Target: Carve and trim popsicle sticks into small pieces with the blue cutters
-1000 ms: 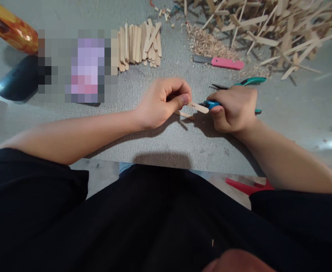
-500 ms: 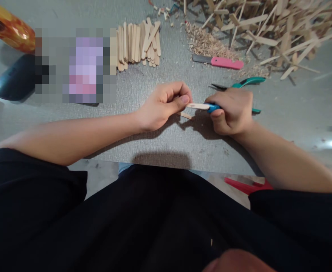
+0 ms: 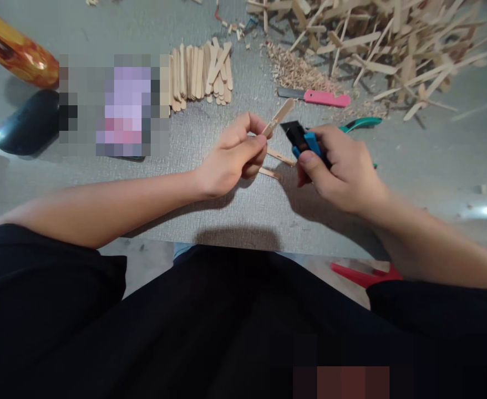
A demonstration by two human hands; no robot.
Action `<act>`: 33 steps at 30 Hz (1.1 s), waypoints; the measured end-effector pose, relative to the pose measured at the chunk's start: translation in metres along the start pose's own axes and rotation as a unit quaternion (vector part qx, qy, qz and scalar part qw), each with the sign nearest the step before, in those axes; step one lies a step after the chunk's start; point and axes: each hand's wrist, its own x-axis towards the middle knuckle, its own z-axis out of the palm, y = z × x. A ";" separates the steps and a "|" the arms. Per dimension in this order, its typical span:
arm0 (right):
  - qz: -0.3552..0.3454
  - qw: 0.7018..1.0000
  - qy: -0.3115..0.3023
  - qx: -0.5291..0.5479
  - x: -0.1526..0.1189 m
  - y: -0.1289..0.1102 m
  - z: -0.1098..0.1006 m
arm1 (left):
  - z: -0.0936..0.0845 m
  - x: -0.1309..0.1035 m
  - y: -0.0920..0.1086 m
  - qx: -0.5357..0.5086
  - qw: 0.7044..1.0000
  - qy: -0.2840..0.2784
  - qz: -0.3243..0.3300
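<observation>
Pinching a wooden stick [image 3: 285,112] in the fingers of our left hand [image 3: 234,158], we aim its free end between one and two o'clock. Our right hand [image 3: 341,169] has its fingers wrapped around a blue-and-black cutter [image 3: 311,143], whose dark blade points toward ten o'clock, just beside the stick but apart from it. From our left hand, two loose sticks [image 3: 283,158] lie on the counter [image 3: 235,213] between three and four o'clock, a row of sticks [image 3: 194,72] sits at eleven, and a pink-handled blade [image 3: 325,98] and a tangled stick pile [image 3: 376,40] at two.
</observation>
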 end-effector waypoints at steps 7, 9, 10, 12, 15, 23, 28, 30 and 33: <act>0.048 0.983 -0.041 0.171 0.001 -0.012 0.003 | 0.000 0.002 -0.008 0.048 0.996 0.047 0.052; 0.056 0.980 -0.042 0.188 0.001 -0.015 0.003 | -0.001 0.001 -0.011 0.069 0.994 0.058 0.061; 0.055 0.979 -0.040 0.193 0.002 -0.016 0.003 | -0.002 0.000 -0.011 0.081 0.993 0.059 0.068; 0.053 0.979 -0.039 0.194 0.001 -0.018 0.002 | -0.003 -0.001 -0.012 0.105 0.989 0.060 0.089; 0.063 0.978 -0.045 0.196 0.001 -0.021 0.001 | -0.004 -0.002 -0.010 0.144 0.981 0.071 0.109; 0.104 0.953 -0.050 0.281 0.004 -0.027 0.004 | -0.004 -0.004 0.000 0.255 0.959 0.108 0.062; 0.096 0.946 -0.089 0.297 0.008 -0.023 0.001 | -0.008 -0.002 0.002 0.262 0.958 0.100 0.064; 0.093 0.939 -0.107 0.312 0.011 -0.021 -0.001 | -0.010 0.000 0.002 0.260 0.959 0.097 0.062; 0.085 0.932 -0.125 0.329 0.015 -0.019 -0.003 | -0.013 0.002 0.004 0.258 0.960 0.095 0.053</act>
